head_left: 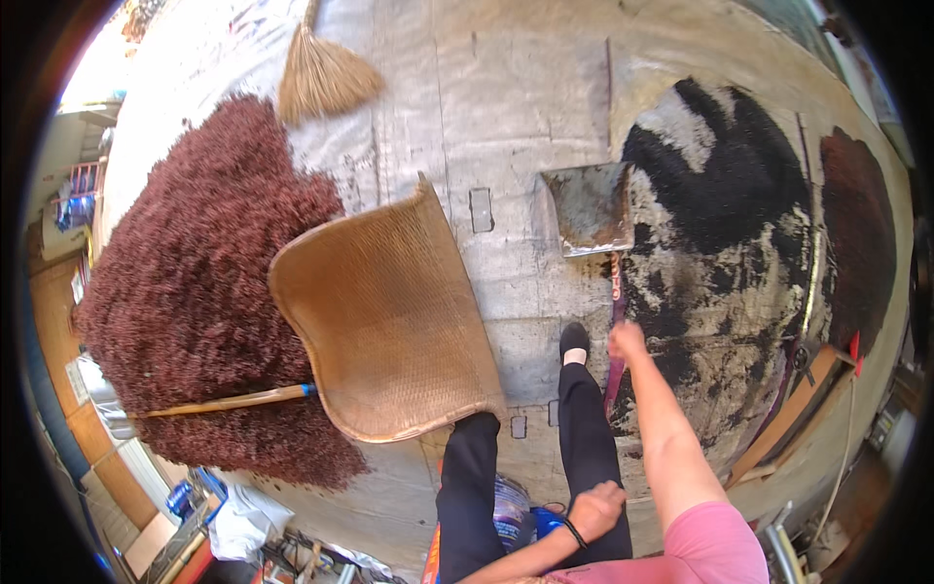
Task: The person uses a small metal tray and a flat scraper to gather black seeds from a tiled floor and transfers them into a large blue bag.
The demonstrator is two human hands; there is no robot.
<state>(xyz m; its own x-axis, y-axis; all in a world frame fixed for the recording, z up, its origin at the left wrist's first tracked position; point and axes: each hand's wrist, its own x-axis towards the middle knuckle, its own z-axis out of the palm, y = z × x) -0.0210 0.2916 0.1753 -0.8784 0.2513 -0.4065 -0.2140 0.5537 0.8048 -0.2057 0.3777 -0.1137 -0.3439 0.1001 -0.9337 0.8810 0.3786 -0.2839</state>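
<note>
I have the right hand [628, 341] closed round the purple handle [615, 380] of a square, grey metal shovel [589, 209], right of centre on the pale floor sheet [525, 282] — beside a black, powdery patch [749, 180] toward its right edge. The left hand [596, 511] curls loosely over the right leg [587, 419] — I cannot tell whether it holds anything. A tan woven basket [389, 321] overlaps a dark-red heap [195, 263] toward the left edge

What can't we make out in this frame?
All in the head view:
- Long purple handle: the stretch inside the right hand, covered by its fingers.
- Bare left hand: whether anything is inside, hidden by its curled fingers.
- Pale straw broom: handle cut off by the upper edge.
- Left foot: hidden by the black-trousered left leg or tan woven basket.
</note>
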